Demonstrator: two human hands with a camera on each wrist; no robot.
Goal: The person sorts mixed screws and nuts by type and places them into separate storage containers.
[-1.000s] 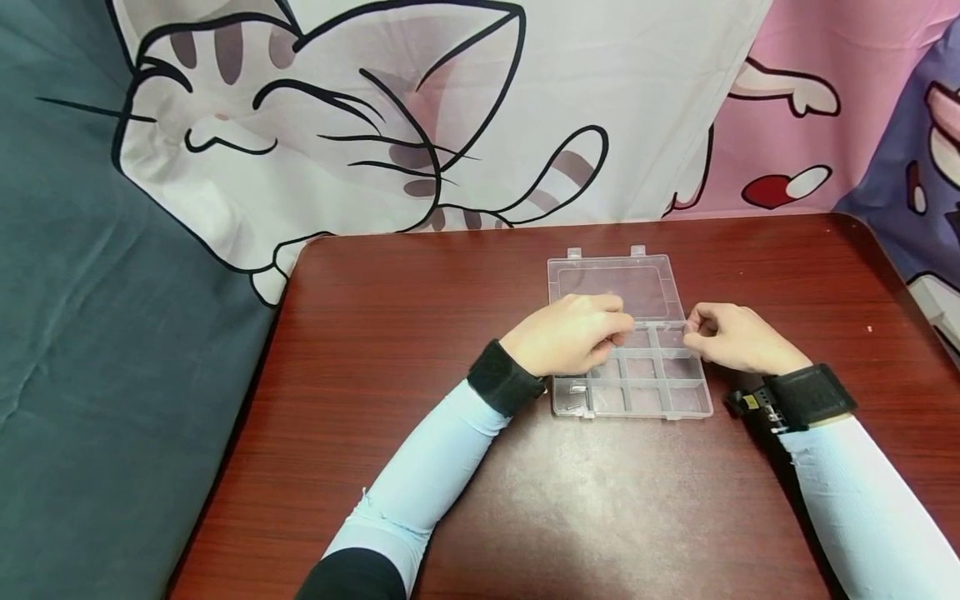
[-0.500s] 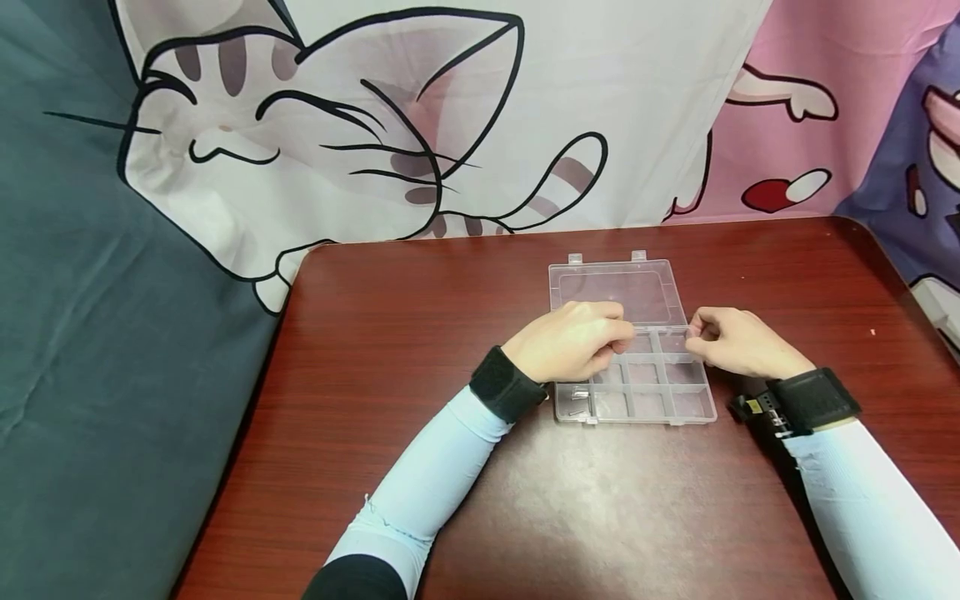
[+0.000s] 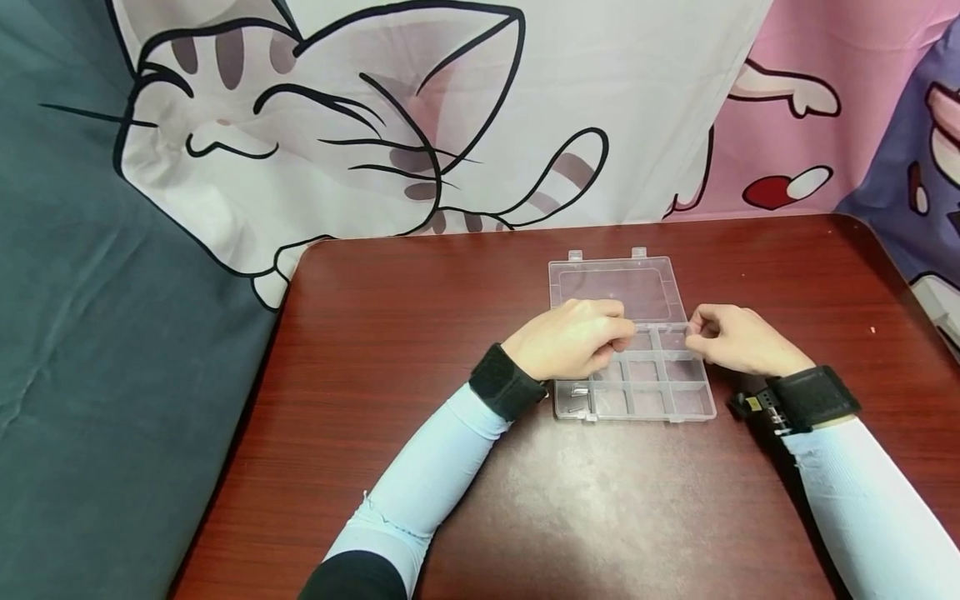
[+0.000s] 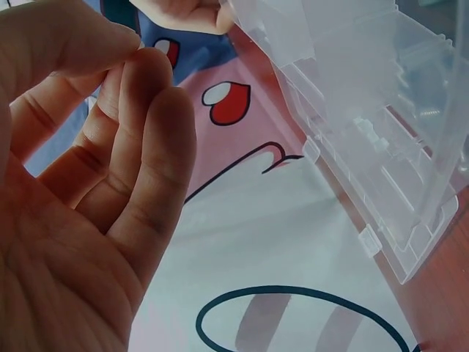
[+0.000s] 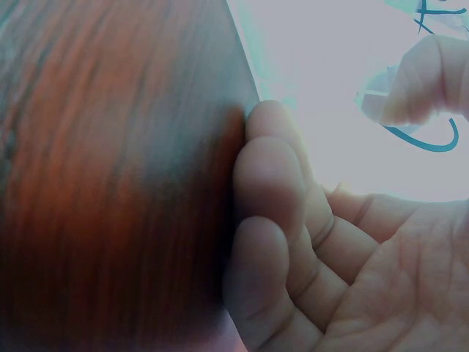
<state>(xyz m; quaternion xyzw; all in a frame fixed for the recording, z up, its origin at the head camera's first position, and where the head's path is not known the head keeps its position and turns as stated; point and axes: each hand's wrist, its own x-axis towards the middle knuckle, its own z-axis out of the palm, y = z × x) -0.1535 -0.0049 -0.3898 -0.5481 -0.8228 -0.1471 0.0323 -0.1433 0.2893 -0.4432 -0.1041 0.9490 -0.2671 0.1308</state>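
A clear plastic compartment box [image 3: 627, 402] lies on the table with its lid [image 3: 615, 287] folded back, away from me. Small metal pieces [image 3: 577, 392] sit in its near left compartment; one looks like a spring [image 4: 429, 112] in the left wrist view. Over the box's left part my left hand [image 3: 573, 337] hovers, thumb tip against curled fingers; no object shows between them. My right hand [image 3: 738, 337] holds the box's right edge near the hinge between thumb and index finger. In the right wrist view its other fingers [image 5: 267, 176] rest beside the tabletop, and a clear corner meets the thumb.
The brown wooden table [image 3: 375, 333] spreads around the box. A white cloth with a cat drawing [image 3: 600, 83] hangs behind the table's far edge, next to pink cloth [image 3: 810, 142]. Grey-green cloth [image 3: 112, 375] lies to the left.
Both hands and the box keep their places; only the head view shifts slightly.
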